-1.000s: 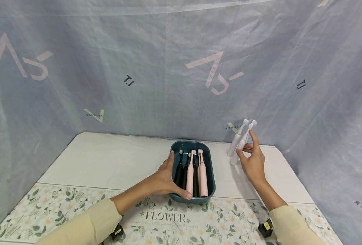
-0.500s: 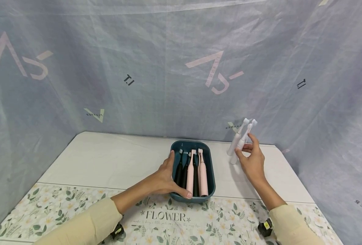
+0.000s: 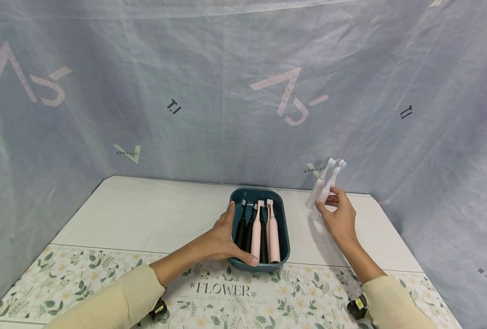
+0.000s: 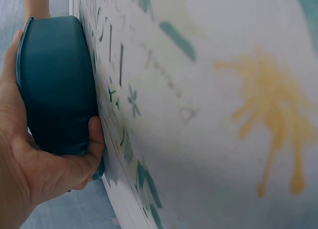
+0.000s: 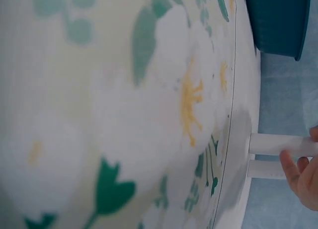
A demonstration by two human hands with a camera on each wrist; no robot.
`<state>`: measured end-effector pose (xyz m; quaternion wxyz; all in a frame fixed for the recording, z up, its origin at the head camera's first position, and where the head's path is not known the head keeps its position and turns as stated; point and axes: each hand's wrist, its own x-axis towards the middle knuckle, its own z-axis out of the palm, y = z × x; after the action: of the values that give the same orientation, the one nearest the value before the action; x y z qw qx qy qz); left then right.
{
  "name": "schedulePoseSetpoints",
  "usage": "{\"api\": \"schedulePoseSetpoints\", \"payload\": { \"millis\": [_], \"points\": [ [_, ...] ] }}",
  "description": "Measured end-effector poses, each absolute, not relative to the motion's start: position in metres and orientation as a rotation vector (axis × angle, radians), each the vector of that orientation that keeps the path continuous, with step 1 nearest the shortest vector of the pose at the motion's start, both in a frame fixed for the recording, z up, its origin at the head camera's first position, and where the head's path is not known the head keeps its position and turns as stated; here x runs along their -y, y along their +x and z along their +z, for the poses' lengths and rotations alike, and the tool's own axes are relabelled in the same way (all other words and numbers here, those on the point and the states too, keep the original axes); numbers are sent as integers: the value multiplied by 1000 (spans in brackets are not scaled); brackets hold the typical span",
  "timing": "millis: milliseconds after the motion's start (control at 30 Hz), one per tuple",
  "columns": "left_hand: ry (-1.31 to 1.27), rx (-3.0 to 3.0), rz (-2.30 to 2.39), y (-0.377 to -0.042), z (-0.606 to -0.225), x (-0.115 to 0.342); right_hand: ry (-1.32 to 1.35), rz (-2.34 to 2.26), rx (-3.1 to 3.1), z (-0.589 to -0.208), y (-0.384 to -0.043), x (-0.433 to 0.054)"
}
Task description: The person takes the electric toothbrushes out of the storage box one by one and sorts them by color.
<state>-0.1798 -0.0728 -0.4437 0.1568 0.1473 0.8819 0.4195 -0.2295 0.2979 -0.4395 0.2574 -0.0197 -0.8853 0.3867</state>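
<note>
White electric toothbrushes (image 3: 315,194) stand upright close together at the right; three heads show, and one handle is mostly hidden. My right hand (image 3: 341,217) holds the nearest white toothbrush (image 3: 323,197) by its handle between thumb and fingers. In the right wrist view, two white handles (image 5: 278,144) rise from the tabletop beside the fingertips. A dark teal bin (image 3: 284,219) sits in the centre, and my left hand (image 3: 220,240) grips its left side and front corner. Inside lie black electric toothbrushes (image 3: 241,230) and pink electric toothbrushes (image 3: 273,240), heads pointing away from me.
A white and floral mat (image 3: 152,214) covers the table. Grey printed cloth (image 3: 210,91) hangs behind and along both sides, meeting the table's back edge. A short stretch of white tabletop separates the bin from the standing toothbrushes.
My right index finger has come down from the neck of the nearest white toothbrush to its handle. The left hand, the bin and its contents stay where they were.
</note>
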Motion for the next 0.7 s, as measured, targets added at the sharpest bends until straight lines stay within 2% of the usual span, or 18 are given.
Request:
{"api": "schedulePoseSetpoints", "payload": {
  "millis": [700],
  "points": [
    [418, -2533, 1184, -180, -444, 73, -79, 1049, 2397, -440, -223, -297]
  ]
}}
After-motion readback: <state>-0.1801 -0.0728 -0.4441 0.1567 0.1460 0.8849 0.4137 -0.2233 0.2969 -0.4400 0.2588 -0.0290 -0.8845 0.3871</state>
